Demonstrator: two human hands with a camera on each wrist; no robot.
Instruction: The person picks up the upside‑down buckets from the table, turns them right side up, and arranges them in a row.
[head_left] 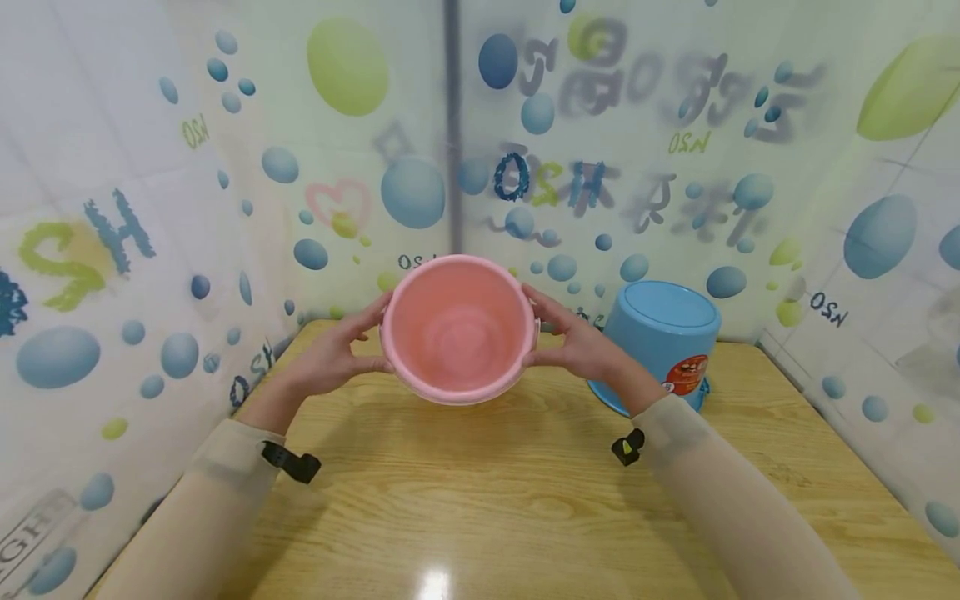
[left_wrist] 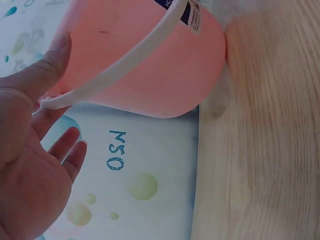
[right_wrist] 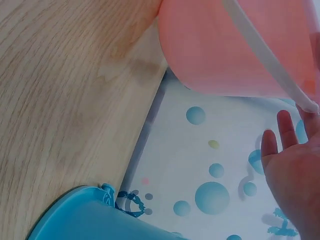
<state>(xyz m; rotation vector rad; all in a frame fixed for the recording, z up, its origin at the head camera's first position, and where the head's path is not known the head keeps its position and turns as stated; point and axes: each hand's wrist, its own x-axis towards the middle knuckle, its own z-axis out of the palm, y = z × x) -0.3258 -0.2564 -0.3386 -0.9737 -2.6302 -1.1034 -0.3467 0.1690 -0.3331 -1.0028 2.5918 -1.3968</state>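
Surroundings: a wood-grain table (head_left: 465,508) fills the lower part of the head view, with a bubble-printed curtain (head_left: 225,142) behind it and along both sides. A blue bucket (head_left: 660,329) stands upside down at the rear right of the table, rim down, with a red sticker (head_left: 686,375) low on its wall. In the head view the right hand and forearm cover part of its near left side. Both forearms wear pale sleeves; a black wrist device (head_left: 300,467) sits at the left cuff, a similar one at the right.

Object in hand: pink bucket (head_left: 459,329), centre of the head view, left of the blue bucket and apart from it, tilted with its mouth toward the wearer. Its white handle (left_wrist: 130,61) hangs along the outer wall, across a label (left_wrist: 194,19). Cannot tell whether the base touches the table.

Fingers: left hand (head_left: 330,357) and right hand (head_left: 581,346) grip opposite sides of the pink bucket near the rim. Thumb and forefinger are spread wide on each; the lower fingers extend loosely, partly off the wall.
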